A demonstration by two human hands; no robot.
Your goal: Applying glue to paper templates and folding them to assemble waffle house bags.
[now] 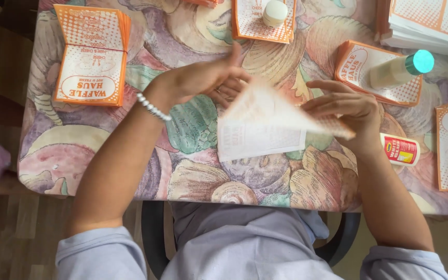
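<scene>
Head view, looking down at a patterned surface [193, 171]. A sheet of paper [265, 124], white with orange print, is being held between the two hands just above the middle of the surface; it is blurred, with one part lying flat and low toward the near side and another part lifting as a pointed flap. The flap's long axis is running from the left hand, far and left, down to a tip at the right, under the right hand.

The left hand [208, 78], a bead bracelet [153, 108] at its wrist, is standing at the far left corner of the sheet, fingers loosely curled and touching the paper's edge; how firmly it is pinching cannot be told. The right hand [348, 106] is lying flatter, fingers extended leftward over the flap's right tip, seemingly pressing or pinching it.

Both hands are touching the sheet; the right is nearer the pointed end. A small red and white glue tube [400, 149] is resting just right of the right wrist. A stack of orange printed sheets [92, 54] is lying well apart at far left.
</scene>
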